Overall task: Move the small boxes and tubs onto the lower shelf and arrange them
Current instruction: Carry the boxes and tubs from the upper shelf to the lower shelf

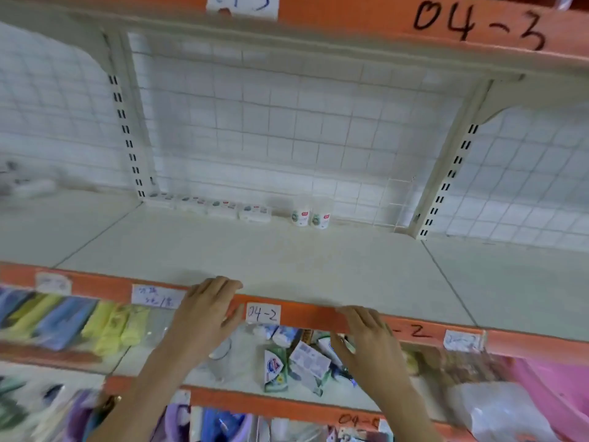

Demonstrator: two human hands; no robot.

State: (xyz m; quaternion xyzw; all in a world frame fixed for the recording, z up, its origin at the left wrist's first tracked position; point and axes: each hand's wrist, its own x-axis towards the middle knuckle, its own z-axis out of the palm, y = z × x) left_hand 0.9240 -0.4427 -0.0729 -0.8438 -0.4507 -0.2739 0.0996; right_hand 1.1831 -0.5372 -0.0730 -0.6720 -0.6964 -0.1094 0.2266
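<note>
Head view, hands: left hand (207,309) and right hand (366,333) both sit at the orange front edge (312,315) of the middle shelf (287,260), fingers fairly straight and loosely spread, holding nothing.
Left hand contact: fingertips lie over the lip and seem to touch the shelf board, just left of the "04-2" label (263,313).
Right hand contact: palm faces the orange strip just right of that label; whether it presses the strip I cannot tell.
Task things, boxes: a row of small white boxes (210,207) runs along the back of the middle shelf, long axis left to right, against the wire grid (287,122).
Task things, tubs: 2 small tubs (310,216) stand upright side by side just right of the row, touching or nearly so.
Direction from hands: everything lies straight ahead and deep, well apart from both hands; the boxes are more in line with the left hand, the tubs sit between the 2 hands, a little nearer the right one's line.
Open room: the shelf board between the hands and the back row is bare, so a forward reach looks unobstructed.
Edges: the front lip must be cleared when bringing things out and down.
Lower shelf: below the orange strip, a loose heap of packets and cartons (296,358) already fills the middle, so landing room there looks tight.
Blur: far left and right are smeared; details there cannot be read.
</note>
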